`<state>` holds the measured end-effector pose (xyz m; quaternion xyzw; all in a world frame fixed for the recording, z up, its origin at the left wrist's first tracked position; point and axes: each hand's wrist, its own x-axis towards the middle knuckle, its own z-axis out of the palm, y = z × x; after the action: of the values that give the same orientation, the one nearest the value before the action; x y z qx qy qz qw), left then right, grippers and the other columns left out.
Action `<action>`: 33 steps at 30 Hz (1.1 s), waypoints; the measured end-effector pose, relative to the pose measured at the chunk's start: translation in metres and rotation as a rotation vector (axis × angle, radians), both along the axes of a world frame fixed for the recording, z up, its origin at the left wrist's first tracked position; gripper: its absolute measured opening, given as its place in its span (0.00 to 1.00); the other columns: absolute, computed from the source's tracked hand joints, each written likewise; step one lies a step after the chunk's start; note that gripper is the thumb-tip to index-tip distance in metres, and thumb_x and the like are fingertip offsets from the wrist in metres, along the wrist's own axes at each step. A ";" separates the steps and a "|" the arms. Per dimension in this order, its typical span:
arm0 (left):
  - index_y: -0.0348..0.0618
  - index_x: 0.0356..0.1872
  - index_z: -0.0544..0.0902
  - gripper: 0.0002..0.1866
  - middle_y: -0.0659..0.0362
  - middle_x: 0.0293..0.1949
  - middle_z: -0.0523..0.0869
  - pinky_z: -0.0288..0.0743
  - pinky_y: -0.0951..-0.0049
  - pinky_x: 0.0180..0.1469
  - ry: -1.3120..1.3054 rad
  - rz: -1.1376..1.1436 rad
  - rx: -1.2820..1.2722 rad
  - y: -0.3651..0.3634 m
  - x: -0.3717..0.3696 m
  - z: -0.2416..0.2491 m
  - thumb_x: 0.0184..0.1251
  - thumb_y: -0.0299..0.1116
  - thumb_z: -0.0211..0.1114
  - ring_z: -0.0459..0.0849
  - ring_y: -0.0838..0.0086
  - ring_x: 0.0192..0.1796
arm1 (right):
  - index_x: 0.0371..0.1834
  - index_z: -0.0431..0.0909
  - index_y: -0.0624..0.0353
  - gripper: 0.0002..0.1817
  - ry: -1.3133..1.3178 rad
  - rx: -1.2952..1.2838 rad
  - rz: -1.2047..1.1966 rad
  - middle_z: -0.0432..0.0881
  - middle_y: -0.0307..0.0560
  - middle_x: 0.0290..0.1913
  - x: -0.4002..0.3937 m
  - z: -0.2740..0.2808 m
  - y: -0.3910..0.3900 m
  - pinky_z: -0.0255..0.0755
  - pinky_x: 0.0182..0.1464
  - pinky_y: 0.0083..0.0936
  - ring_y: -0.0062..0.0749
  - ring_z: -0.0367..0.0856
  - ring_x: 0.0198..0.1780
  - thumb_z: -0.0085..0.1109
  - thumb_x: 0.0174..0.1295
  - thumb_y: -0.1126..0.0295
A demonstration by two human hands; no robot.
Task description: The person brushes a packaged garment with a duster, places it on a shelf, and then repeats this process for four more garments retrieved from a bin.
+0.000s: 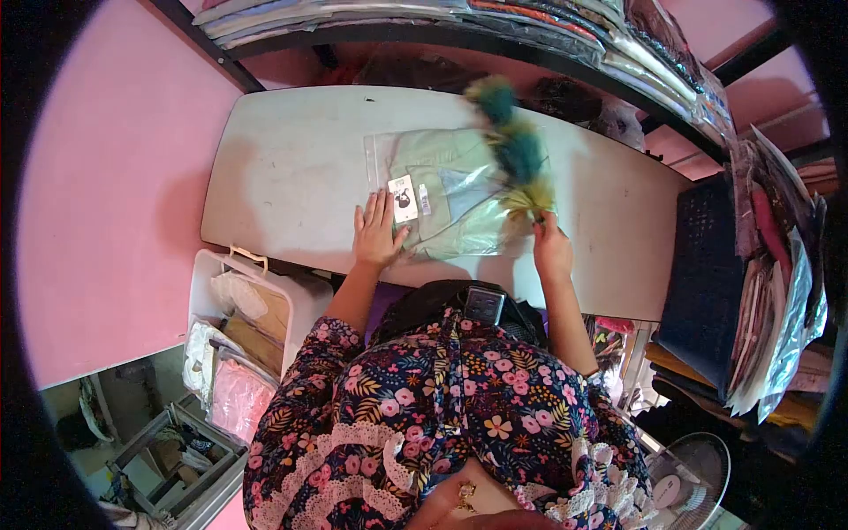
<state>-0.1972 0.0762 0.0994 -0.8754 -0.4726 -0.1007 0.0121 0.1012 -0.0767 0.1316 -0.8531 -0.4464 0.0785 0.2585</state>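
A pale green folded garment (415,155) lies in a clear plastic bag (375,150) on the white table. A white card tag with a dark picture (404,198) and a small barcode label (424,200) show on it. My left hand (378,234) rests flat on the bag's left edge, fingers stretched out beside the tag. In my right hand (553,247) is a fluffy green and yellow duster (517,155), held by its near end. It reaches away over the right side of the bag and is smeared by motion. Its handle is mostly hidden by my fingers.
The white table (291,168) meets a pink wall on the left. A shelf (371,34) of bagged garments runs above its far edge. At right stands a dark blue crate (702,274) beside stacked bagged clothes (773,291). A white bin (208,283) and a fan (698,477) are near me.
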 end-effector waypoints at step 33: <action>0.44 0.70 0.55 0.41 0.55 0.72 0.54 0.40 0.50 0.71 0.030 0.017 -0.053 -0.007 -0.006 -0.001 0.58 0.49 0.58 0.49 0.64 0.74 | 0.50 0.74 0.47 0.14 0.042 -0.067 0.382 0.81 0.55 0.35 -0.009 -0.006 -0.085 0.73 0.33 0.45 0.55 0.80 0.33 0.55 0.61 0.64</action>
<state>-0.2029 0.0697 0.0982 -0.8729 -0.4822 -0.0746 -0.0033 0.0920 -0.1620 0.1259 -0.7591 -0.5919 0.1588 0.2197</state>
